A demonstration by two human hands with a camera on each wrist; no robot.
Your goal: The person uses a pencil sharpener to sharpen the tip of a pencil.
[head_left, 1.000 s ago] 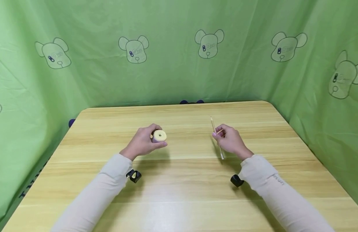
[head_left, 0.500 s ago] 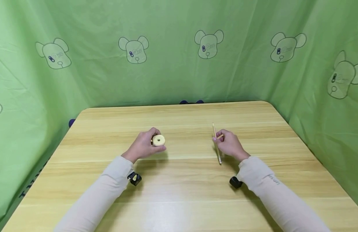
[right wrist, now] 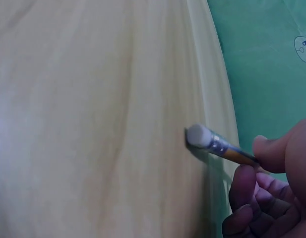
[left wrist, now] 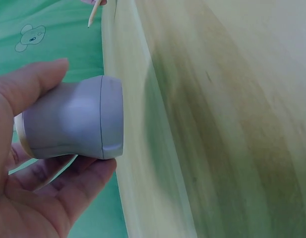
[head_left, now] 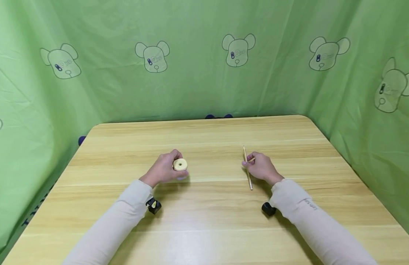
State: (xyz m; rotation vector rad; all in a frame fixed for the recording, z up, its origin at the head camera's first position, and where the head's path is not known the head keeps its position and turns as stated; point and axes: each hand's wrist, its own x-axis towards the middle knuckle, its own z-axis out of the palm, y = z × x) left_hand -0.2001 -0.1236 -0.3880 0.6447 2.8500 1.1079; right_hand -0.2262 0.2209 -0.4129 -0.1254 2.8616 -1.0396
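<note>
My left hand [head_left: 165, 168] grips a small pencil sharpener [head_left: 180, 165] between the thumb and fingers, left of the table's middle. Its top is cream with a round hole in the centre. In the left wrist view the sharpener's lavender body [left wrist: 73, 119] lies sideways across the picture, its base toward the wooden tabletop. To the right, my right hand [head_left: 261, 167] pinches a wooden pencil [head_left: 249, 180] with thumb and fingertips. Its sharpened end points toward the far edge. The metal band and white eraser [right wrist: 198, 136] show in the right wrist view. A wide gap separates the hands.
The light wooden table [head_left: 204, 235] has rounded far corners. Green curtains [head_left: 197, 84] printed with bear heads stand behind it and along its sides. A black wrist camera [head_left: 154, 206] sits under the left cuff, and another black camera [head_left: 268, 209] under the right cuff.
Both hands have come down and a little toward the person, carrying the sharpener and the pencil with them. The hold on each thing stays the same.
</note>
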